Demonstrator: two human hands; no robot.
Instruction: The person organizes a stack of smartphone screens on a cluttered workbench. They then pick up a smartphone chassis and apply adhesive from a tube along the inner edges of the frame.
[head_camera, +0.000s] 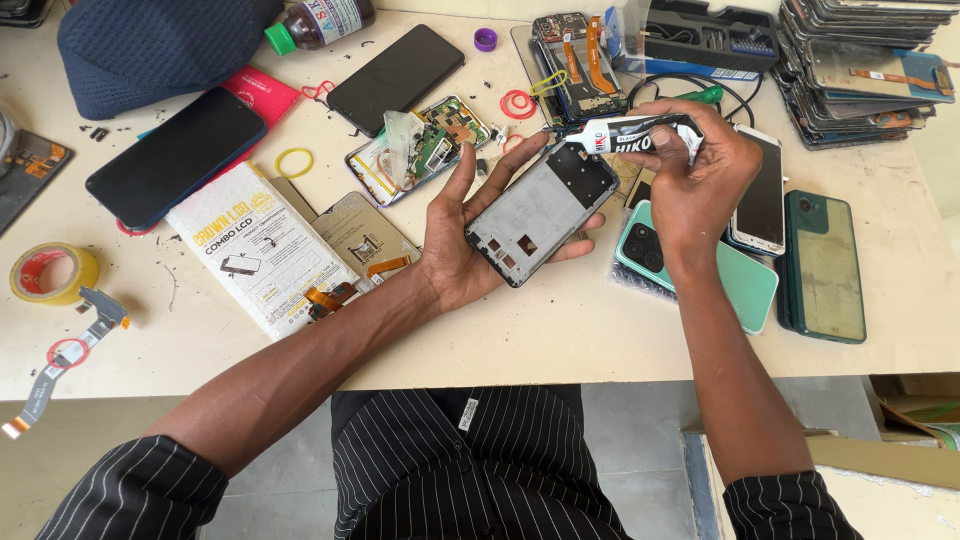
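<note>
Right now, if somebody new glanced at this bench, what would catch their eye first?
Probably the two hands at centre: the left hand cradles a bare grey phone frame, while the right hand holds a black-and-white glue tube with its nozzle at the frame's top edge. Next, the yellow tape roll at the far left and the tall stack of phone screens at top right.

Grey and black phone frame (538, 212) as landmark, on a cream table (560, 340). Just above it, a black-and-white tube (632, 135) with a white nozzle. Right of it, a mint-green phone (745, 285) and, further right, a dark green phone (822, 265). Left of it, a white packet (258, 247) with black print; beyond that, a yellow tape roll (52, 272) with a red core. Below, black sleeves (140, 495) with thin white stripes.
</note>
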